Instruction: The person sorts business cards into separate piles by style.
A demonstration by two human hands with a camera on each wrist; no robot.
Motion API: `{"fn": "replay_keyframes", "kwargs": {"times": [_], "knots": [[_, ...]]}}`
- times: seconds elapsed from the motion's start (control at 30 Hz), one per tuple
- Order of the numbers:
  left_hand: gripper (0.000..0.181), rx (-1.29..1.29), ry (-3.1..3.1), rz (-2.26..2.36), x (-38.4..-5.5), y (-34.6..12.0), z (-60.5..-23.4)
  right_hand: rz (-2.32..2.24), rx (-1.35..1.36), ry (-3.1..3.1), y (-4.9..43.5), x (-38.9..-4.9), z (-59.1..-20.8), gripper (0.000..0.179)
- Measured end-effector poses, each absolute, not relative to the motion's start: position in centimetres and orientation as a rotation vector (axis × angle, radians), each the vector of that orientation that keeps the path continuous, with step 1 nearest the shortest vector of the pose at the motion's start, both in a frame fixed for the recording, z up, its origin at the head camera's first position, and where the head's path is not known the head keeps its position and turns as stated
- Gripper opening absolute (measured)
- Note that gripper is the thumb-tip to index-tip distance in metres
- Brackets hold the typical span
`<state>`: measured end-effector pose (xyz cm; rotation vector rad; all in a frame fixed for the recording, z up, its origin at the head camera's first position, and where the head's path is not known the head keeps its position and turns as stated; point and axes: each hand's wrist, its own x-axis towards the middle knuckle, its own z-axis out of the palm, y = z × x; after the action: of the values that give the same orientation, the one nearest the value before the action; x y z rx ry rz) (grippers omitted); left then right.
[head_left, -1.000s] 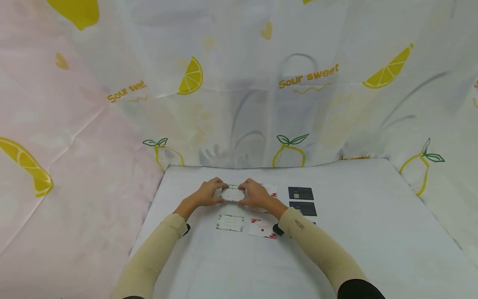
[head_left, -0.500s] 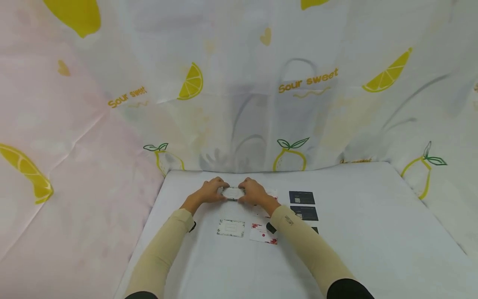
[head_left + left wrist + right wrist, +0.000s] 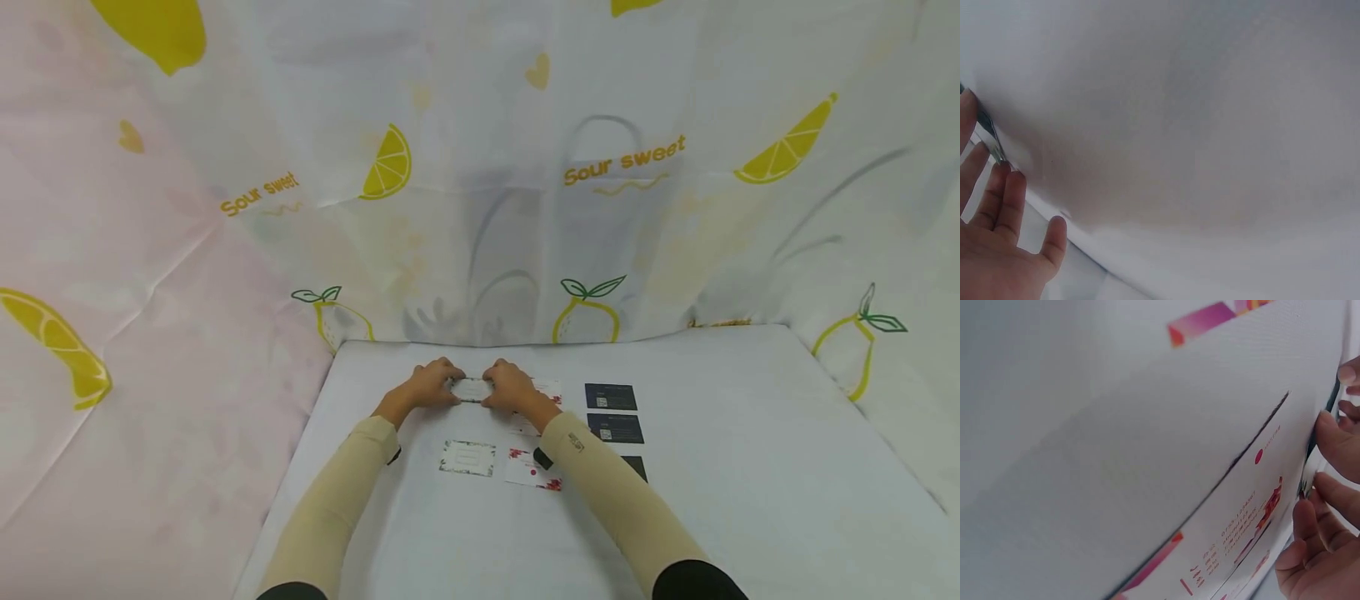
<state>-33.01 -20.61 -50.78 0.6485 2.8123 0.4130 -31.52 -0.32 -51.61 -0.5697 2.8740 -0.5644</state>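
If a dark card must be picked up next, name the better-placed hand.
Probably the right hand: it is nearer the dark cards. The left hand sits farther away; both grip the leafy-bordered card.

Held card [image 3: 472, 390] smooth paper, perhaps matt; backdrop [image 3: 450, 100] creased cloth; sleeves [image 3: 600, 483] matt fabric

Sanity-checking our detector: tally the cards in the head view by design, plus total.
White rectangular cards with green leafy borders: 2
White rectangular cards with red floral corners: 3
Dark navy rectangular cards: 3
Total: 8 visible; cannot tell whether any are stacked underneath.
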Motion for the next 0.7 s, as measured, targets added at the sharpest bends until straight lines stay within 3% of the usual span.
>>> {"fn": "replay_keyframes", "kwargs": {"times": [0.7], "knots": [[0.050,0.539,2.777,0.453,-33.14,-19.83,-50.43,-0.602,-0.455,2.818,-0.10,-31.72,-51.47,0.056]]}}
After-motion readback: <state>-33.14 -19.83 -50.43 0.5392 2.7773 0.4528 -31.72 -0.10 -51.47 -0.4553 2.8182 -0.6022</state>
